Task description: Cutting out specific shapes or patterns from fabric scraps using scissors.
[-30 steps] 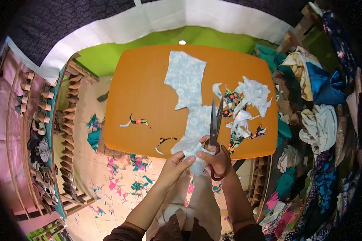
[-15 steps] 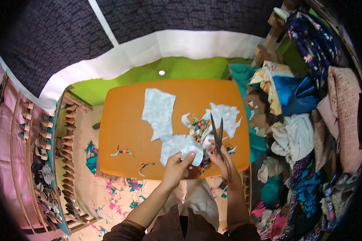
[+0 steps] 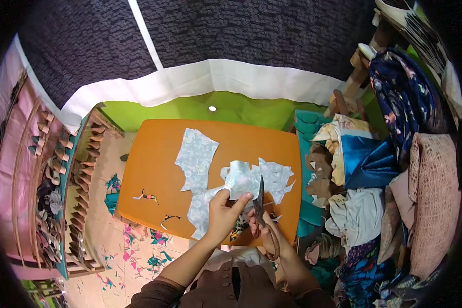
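1. The left hand (image 3: pixel 222 214) has its grip pinched on the pale patterned fabric piece (image 3: pixel 241 180), lifted just above the orange bench (image 3: pixel 154 169); better held taut.
2. The right hand (image 3: pixel 262 231) is clamped around the scissors (image 3: pixel 261 203), blades up beside the cloth.
3. Short snips would suit, thumb clear.

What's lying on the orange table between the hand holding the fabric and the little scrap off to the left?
In the head view, a long pale printed fabric strip lies between the left hand and the small scrap on the orange table.
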A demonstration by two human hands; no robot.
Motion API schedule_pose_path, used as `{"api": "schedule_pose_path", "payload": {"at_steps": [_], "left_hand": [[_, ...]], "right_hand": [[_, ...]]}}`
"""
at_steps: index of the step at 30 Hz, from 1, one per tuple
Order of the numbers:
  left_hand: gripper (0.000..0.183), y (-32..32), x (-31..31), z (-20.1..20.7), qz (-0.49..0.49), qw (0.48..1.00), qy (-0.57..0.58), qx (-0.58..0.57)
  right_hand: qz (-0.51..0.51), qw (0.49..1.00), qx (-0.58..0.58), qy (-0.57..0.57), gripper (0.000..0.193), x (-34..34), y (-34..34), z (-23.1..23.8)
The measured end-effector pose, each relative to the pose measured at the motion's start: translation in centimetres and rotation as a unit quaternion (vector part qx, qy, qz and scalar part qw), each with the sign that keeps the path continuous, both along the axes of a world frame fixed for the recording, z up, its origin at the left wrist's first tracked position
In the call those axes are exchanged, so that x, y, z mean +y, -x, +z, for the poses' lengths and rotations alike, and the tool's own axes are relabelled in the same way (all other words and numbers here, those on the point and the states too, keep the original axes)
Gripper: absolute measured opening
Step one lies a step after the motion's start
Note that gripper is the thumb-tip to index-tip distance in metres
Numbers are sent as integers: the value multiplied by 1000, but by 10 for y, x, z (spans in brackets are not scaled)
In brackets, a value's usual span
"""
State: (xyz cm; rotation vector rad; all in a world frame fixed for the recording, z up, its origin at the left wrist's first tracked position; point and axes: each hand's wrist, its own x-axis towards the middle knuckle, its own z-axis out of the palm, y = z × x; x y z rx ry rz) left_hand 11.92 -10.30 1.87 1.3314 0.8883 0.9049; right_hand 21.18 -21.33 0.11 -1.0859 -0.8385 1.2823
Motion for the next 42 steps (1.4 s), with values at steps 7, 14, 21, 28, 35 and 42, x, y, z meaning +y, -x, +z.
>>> {"api": "schedule_pose_path", "payload": {"at_steps": [7,14,21,28,35,42], "left_hand": [[21,-13,-8,16,43,999,-21,0],[19,-23,-9,22,31,999,-14,-13],[19,-25,0,27,14,999,-31,5],[22,-27,3,33,14,996,48,-73],[24,-21,5,22,-40,999,13,19],[26,-17,2,28,-59,998,-7,20]], "right_hand": [[14,996,-86,-33,64,2,-20,13],[3,995,56,88,69,-1,-28,19],[16,999,-27,14,67,2,-33,31],[-9,994,-58,90,79,2,-34,35],[-36,987,-83,132,65,-1,-35,24],[-3,995,-37,91,75,-6,-33,30]]}}
